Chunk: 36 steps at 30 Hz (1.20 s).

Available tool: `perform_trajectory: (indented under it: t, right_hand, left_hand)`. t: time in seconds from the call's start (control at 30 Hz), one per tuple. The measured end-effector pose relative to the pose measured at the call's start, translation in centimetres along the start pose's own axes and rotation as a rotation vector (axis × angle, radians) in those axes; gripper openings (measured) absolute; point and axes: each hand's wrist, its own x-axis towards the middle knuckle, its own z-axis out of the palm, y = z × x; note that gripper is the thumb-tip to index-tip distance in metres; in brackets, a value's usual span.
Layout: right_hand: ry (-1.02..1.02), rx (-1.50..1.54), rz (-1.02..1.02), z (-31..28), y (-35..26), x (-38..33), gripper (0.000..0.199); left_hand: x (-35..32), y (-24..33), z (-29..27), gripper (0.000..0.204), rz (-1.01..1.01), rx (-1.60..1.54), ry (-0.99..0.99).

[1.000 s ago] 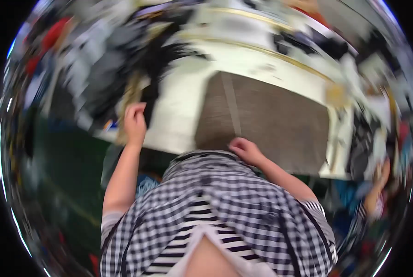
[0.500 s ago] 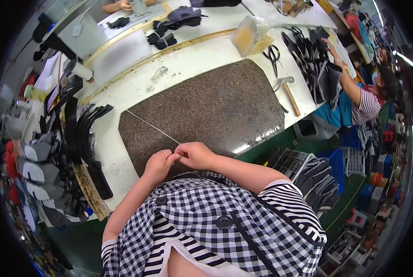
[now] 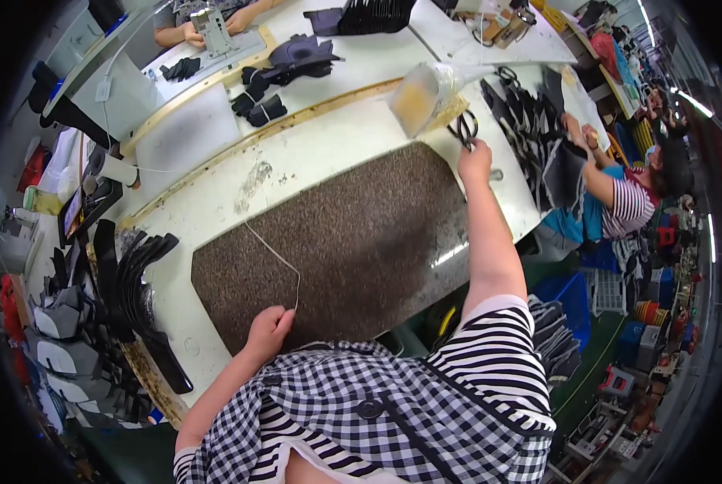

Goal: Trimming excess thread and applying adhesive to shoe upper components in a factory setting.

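My left hand [image 3: 269, 329] is closed at the near edge of the dark speckled board [image 3: 353, 234], pinching a white thread [image 3: 276, 256]. From those fingers the thread rises, bends and runs slackly across the board to its far left edge. My right arm stretches over the board's right end. There my right hand [image 3: 475, 160] has its fingers around the lower part of black-handled scissors [image 3: 463, 127]; the handle loops stick out beyond them, and the blades are mostly hidden. Just right of my forearm shows a hammer's end [image 3: 496, 173], the rest covered.
A clear container [image 3: 417, 101] stands beyond the board. Curved black strips [image 3: 147, 266] and a white thread spool [image 3: 119, 171] lie left. Dark cut pieces [image 3: 530, 121] lie right, where a co-worker [image 3: 619, 189] handles them. Another person's hands [image 3: 193, 34] are at a sewing machine [image 3: 214, 32].
My hands, together on the thread before, have parted. The right has reached far right to the scissors and taken hold of them. The left keeps the thread, which has gone from taut to slack.
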Motion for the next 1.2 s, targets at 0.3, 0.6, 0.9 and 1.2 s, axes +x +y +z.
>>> perform_trajectory:
  t: [0.3,0.6,0.9,1.2]
  right_hand:
    - [-0.302,-0.146,0.244,4.9,5.3,1.9,0.026]
    - [-0.565,1.015,0.818,-3.2,-3.7,-14.9,0.014]
    - [-1.303,0.645,0.185,-7.4,-8.9,-30.4,0.026]
    - [-1.624,0.321,0.274,-22.3,-6.9,-36.0,0.033]
  left_hand:
    - [0.2,-1.0,-0.4,0.034,-0.118,-0.072,-0.045]
    - [-0.1,-0.8,0.2,0.036,-0.187,-0.187,0.046]
    - [-2.4,-0.7,0.4,0.036,-0.033,-0.123,-0.112]
    - [-4.3,-1.5,-1.4,0.037,-0.049,-0.17,-0.084]
